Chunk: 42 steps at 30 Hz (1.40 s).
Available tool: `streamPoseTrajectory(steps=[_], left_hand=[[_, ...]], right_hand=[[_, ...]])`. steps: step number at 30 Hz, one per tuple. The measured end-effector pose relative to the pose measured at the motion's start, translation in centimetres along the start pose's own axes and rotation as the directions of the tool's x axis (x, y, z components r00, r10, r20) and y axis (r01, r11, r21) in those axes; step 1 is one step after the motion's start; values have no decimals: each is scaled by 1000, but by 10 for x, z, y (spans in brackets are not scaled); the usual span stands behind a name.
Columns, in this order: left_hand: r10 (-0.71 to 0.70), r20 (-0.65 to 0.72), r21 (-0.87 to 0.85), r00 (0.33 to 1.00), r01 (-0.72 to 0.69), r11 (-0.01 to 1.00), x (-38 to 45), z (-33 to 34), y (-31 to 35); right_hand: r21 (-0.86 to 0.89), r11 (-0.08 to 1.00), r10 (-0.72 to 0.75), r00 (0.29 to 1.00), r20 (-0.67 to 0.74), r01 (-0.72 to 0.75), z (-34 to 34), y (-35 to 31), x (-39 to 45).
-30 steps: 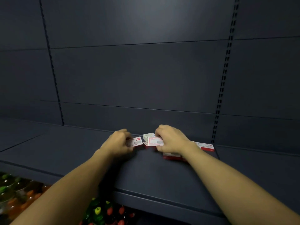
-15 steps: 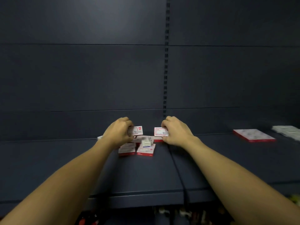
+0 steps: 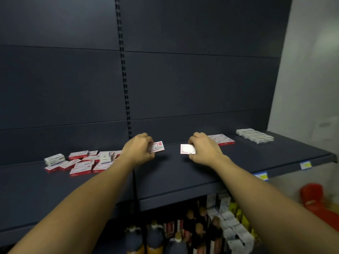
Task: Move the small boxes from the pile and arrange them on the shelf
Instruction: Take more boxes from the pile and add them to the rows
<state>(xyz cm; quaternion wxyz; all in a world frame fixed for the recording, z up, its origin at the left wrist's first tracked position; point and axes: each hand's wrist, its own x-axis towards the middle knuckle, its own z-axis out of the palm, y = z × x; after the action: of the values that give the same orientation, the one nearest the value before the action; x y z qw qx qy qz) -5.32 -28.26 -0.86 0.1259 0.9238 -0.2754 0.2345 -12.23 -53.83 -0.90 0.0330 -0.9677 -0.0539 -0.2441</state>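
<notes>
I am seeing both arms reaching out over the dark shelf (image 3: 183, 178), each hand carrying one small box; the left hand (image 3: 138, 150) is curling its fingers round the left box (image 3: 156, 147), which is sticking out to the right of the knuckles with its white and red face turned up; the right hand (image 3: 203, 148) is pinching the right box (image 3: 187, 149) at its right edge, so that this box is projecting to the left of the fingers; the two boxes are facing each other across a bare gap of shelf, well apart, and I cannot tell whether either one is touching the shelf or hanging just above it.

The pile (image 3: 82, 162) is lying on the shelf to the left of the left forearm, loose and jumbled, some boxes flat and some on edge, well apart from the box in the left hand; behind the right hand a flat red row (image 3: 222, 139) of boxes is lying near the back panel, partly hidden by the knuckles; farther right a white row (image 3: 255, 136) is sitting near the shelf end.

Below the shelf I am making out bottles (image 3: 154, 235) and cartons (image 3: 231, 224); a red object (image 3: 313, 197) is standing on the floor at right, too blurred to name; price tags (image 3: 305, 165) are sticking to the shelf edge.
</notes>
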Motion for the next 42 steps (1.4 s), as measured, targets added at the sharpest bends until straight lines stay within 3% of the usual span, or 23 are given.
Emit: streamPoseTrajectory(steps=[16,24,37,42], left_hand=[[50,20,-50,999,-49,998,26,51,163],[35,47,-53,998,-33,998,41,75,191],[91,59,-15,994,-90,996,147,139,217],[24,72,-104,997,-16,994,171,170,221]], right_hand=[[-94,992,82,997,-14,-83,-46,138,-88],[-49,987,153,988,-12,-153,-36,185,-95],[-35,990,134,988,-73,-137,-7,265,-28],[5,990,144,988,-48,-144,15,296,-6]])
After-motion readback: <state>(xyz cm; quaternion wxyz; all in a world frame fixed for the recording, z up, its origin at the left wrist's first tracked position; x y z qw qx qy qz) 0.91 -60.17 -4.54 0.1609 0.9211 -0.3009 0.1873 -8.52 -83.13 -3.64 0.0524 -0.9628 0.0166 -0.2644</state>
